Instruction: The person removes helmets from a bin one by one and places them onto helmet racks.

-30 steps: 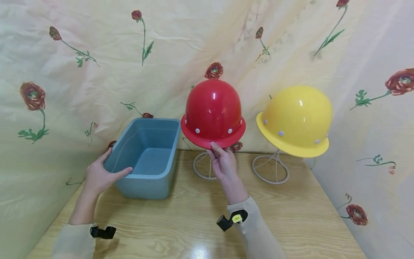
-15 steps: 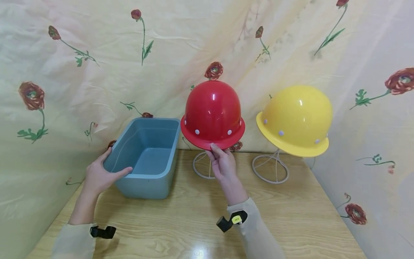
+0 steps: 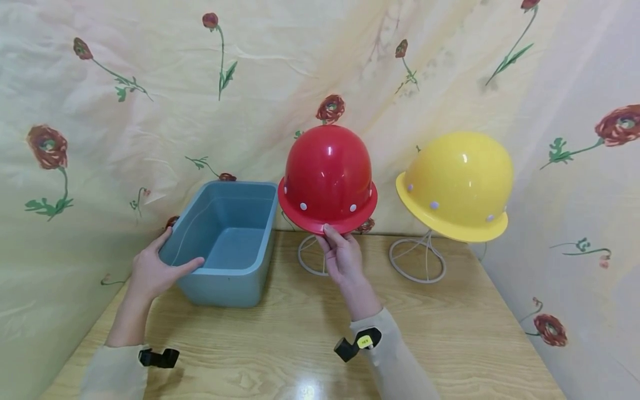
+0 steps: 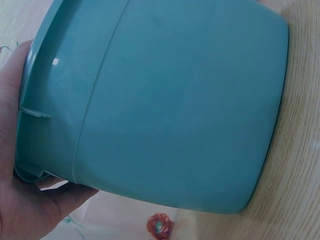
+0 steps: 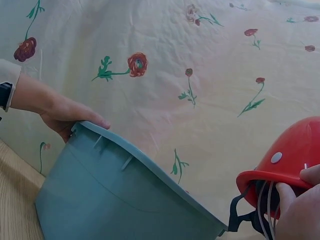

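Watching from the head view, I see the right hand [image 3: 342, 256] at centre frame, pinching the front brim of the glossy red plastic hard hat [image 3: 327, 176], thumb on top of the rim and fingers curled under it. In the right wrist view those fingers [image 5: 292, 200] tuck inside the shell beside the white and dark straps. The hat sits above a white wire stand [image 3: 311, 256]; I cannot tell whether it rests on the stand or is lifted off it, since the hand hides the join.

Left of centre, the left hand [image 3: 152, 271] grips the near left corner of the blue-grey rectangular plastic tub [image 3: 227, 240], thumb hooked over the rim and palm against the outer wall. The left wrist view shows the palm [image 4: 15, 175] pressed to the tub's side. The tub stands on the light wooden table [image 3: 450, 328], just left of the red hat.

Right of centre, a yellow plastic hard hat [image 3: 457, 184] perches tilted on a second wire stand [image 3: 417, 260]. A cream cloth printed with red flowers [image 3: 150, 83] hangs behind it all.
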